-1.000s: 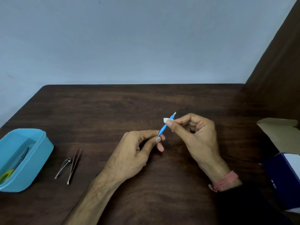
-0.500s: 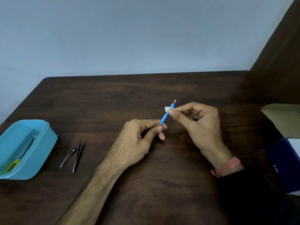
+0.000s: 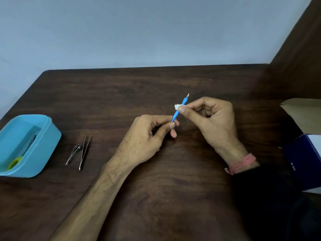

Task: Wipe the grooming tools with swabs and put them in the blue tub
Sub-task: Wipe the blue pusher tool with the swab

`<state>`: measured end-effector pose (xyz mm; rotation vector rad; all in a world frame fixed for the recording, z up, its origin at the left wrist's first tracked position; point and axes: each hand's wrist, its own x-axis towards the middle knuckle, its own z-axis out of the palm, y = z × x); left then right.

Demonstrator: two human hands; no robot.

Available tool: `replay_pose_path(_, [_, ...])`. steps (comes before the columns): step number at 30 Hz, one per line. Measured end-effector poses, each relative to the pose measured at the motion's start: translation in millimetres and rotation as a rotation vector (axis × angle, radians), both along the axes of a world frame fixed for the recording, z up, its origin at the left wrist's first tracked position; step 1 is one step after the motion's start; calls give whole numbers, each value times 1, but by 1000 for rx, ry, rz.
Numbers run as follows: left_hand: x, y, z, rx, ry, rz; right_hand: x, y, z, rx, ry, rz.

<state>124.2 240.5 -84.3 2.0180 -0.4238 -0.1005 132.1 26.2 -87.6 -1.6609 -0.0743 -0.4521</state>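
Sitting at far left on the table: blue tub, tools lying inside. Lying just right of it: clippers and tweezers. Left hand pinching the blue tool by its lower end. Right hand pinching a swab against the shaft. Standing at far right: box.

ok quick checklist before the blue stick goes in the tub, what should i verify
1. Left hand grips the blue tool at its lower end: ok.
2. Swab pinched on the shaft by the right hand: ok.
3. Whole tool wiped: cannot tell.
4. Blue tub open, with room: ok.
5. Path to the tub passes over the nail clipper and tweezers: ok if lifted.
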Motion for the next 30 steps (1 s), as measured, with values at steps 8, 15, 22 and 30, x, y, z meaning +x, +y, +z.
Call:
replay_pose_path(8, [1, 0, 1, 23, -20, -2, 0, -1, 1, -22, -27, -47])
replay_pose_path(15, [1, 0, -1, 38, -23, -8, 0, -3, -1, -7, -21, -78])
replay_pose_path(22, [1, 1, 0, 21, -16, -10, 0, -5, -1, -43, -33, -80])
replay_pose_path(30, [2, 1, -1, 2, 7, -12, 1, -4, -1, -36, -43, -96])
